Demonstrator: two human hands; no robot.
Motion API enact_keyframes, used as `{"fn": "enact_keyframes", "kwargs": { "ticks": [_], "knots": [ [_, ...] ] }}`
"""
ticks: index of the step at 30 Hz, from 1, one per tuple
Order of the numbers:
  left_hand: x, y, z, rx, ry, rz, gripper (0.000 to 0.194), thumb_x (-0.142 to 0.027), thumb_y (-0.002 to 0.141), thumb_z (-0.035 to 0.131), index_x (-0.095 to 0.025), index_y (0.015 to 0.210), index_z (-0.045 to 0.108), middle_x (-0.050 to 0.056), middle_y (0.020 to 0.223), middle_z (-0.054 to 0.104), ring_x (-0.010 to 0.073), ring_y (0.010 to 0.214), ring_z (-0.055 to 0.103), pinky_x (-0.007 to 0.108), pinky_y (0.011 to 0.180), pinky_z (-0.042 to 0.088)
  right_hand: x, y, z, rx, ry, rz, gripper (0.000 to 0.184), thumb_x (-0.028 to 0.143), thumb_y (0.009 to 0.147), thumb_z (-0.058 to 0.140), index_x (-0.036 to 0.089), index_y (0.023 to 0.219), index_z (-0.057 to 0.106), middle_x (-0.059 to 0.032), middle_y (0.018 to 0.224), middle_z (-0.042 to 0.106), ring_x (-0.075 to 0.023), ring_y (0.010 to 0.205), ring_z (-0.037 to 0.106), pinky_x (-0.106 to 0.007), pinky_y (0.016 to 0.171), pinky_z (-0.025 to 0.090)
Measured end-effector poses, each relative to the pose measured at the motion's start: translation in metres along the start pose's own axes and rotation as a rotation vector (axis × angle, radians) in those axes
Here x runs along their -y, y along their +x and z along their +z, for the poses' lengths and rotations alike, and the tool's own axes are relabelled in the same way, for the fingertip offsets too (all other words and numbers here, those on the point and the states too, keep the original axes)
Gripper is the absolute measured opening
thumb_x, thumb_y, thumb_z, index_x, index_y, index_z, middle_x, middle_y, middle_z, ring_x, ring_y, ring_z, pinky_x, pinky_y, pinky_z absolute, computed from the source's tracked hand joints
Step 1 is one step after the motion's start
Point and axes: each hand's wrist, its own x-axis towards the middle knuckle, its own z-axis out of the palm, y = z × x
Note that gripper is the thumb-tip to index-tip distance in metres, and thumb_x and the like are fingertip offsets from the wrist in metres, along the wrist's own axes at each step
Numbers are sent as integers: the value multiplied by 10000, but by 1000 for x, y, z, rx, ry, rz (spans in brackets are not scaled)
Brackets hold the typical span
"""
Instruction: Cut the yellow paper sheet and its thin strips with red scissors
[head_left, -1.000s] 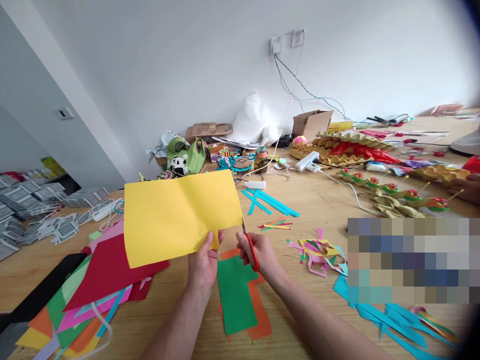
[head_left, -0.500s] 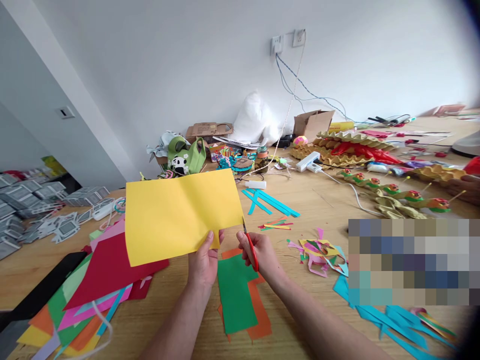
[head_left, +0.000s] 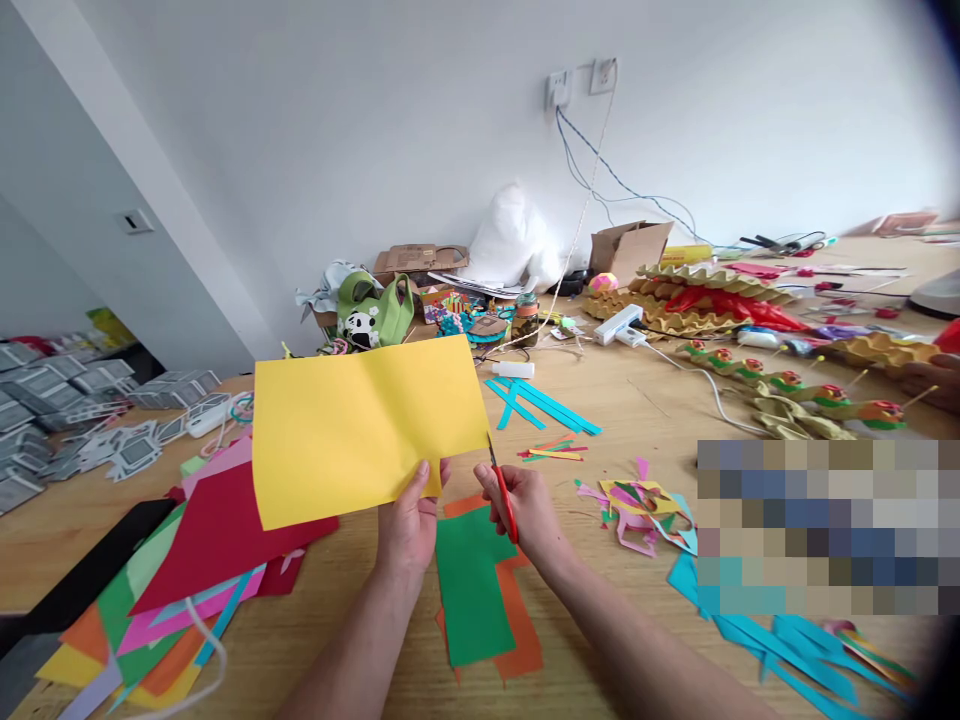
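My left hand pinches the lower right edge of a yellow paper sheet and holds it up above the wooden table. My right hand grips red-handled scissors, whose blades point up at the sheet's right edge. Under both hands lie a green sheet and an orange sheet.
A pile of coloured sheets lies at the left with a red one on top. Cyan strips and paper scraps lie to the right. Craft flowers, a green panda bag and boxes stand farther back. Another person's hand shows at the right edge.
The view has shifted slightly. The yellow sheet and both hands stay almost where they were, the scissors still at the sheet's right edge.
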Motion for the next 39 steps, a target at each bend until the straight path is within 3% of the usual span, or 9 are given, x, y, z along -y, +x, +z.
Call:
{"fn": "enact_keyframes", "kwargs": {
  "ticks": [15, 22, 30, 39],
  "knots": [
    [-8, -3, 7, -42, -31, 31, 484, -27, 667, 682, -260, 1085, 609, 39, 1101, 671, 224, 971, 646, 307, 711, 566, -3, -2, 2, -7, 16, -5, 479, 603, 696, 605, 171, 543, 467, 42, 353, 446, -69, 268, 401, -167, 275, 280],
    [-7, 2, 0, -5, -8, 24, 535, -32, 649, 700, -250, 1126, 595, 57, 1121, 657, 211, 841, 680, 302, 660, 578, -2, -4, 2, 9, -7, -7, 478, 608, 709, 585, 168, 553, 482, 32, 374, 474, -75, 278, 428, -159, 269, 268],
    [-6, 0, 1, 21, 7, 116, 583, -67, 648, 724, -272, 1171, 565, 54, 1141, 645, 231, 946, 651, 337, 712, 579, -3, -2, 3, 48, 28, -2, 510, 651, 719, 538, 168, 566, 484, 23, 397, 500, -81, 301, 452, -169, 297, 302],
    [-5, -1, 2, 29, 37, 110, 553, -96, 642, 737, -268, 1145, 584, 55, 1109, 666, 222, 875, 673, 323, 678, 570, 2, -3, 0, 46, 21, -6, 540, 682, 724, 492, 160, 588, 510, 12, 428, 515, -90, 331, 479, -176, 315, 306]
  ]
}}
